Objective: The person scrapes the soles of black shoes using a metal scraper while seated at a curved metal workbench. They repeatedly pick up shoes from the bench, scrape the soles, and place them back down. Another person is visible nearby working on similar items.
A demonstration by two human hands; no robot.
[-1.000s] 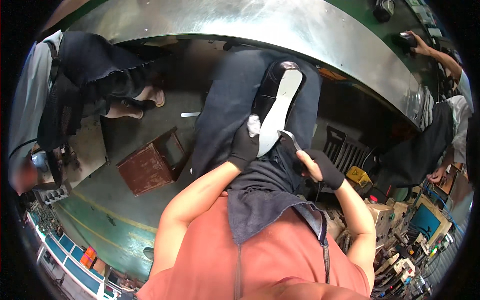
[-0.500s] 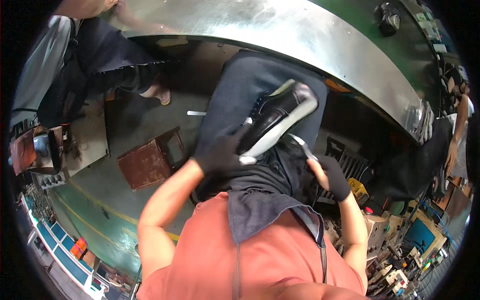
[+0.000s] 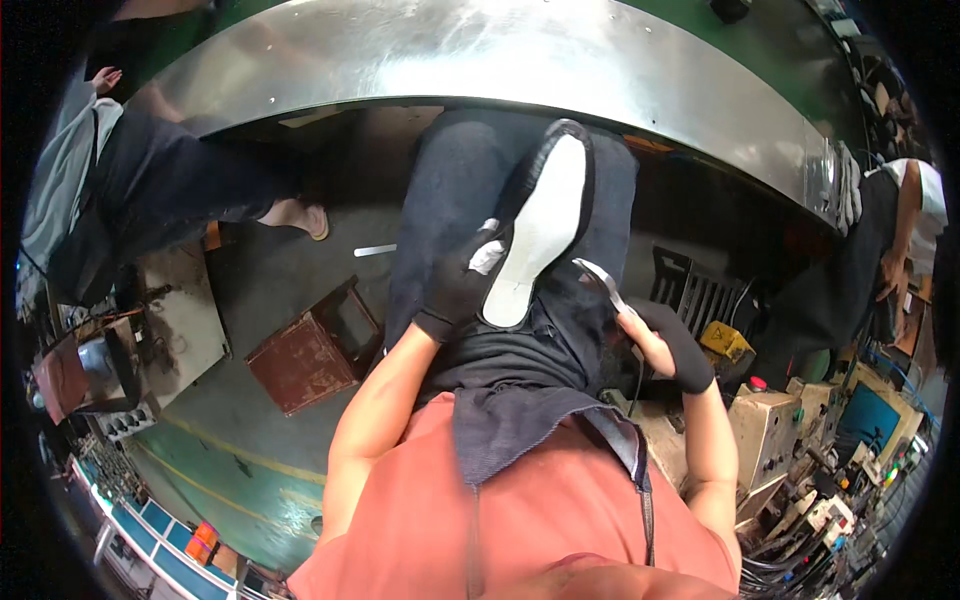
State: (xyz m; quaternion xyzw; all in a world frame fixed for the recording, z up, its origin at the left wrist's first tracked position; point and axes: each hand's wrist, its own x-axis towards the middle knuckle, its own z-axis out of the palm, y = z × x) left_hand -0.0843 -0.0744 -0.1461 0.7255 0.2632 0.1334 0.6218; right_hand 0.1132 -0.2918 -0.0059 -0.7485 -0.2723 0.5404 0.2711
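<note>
My left hand (image 3: 462, 285), in a dark glove with white coverings on the fingertips, grips a black shoe (image 3: 573, 128) near its heel, along its left side. The pale white underside of the shoe faces up, its toe pointing away from me above my lap. To the right, my gloved right hand (image 3: 672, 345) is closed around a metal hand tool (image 3: 603, 284) with a curved, shiny end; its exact kind is unclear and the handle is mostly hidden. The tool's tip stays apart from the shoe.
A shiny metal bench (image 3: 480, 65) curves across the far side. On the floor at left stands a brown stool (image 3: 300, 362). Machinery (image 3: 765, 435) and a dark slatted crate (image 3: 690, 298) are at right. Other people (image 3: 200, 175) are at far left and far right.
The shoe has rolled over from its side, so its white underside now faces up. My left hand has turned with it. My right hand still holds the tool in nearly the same place.
</note>
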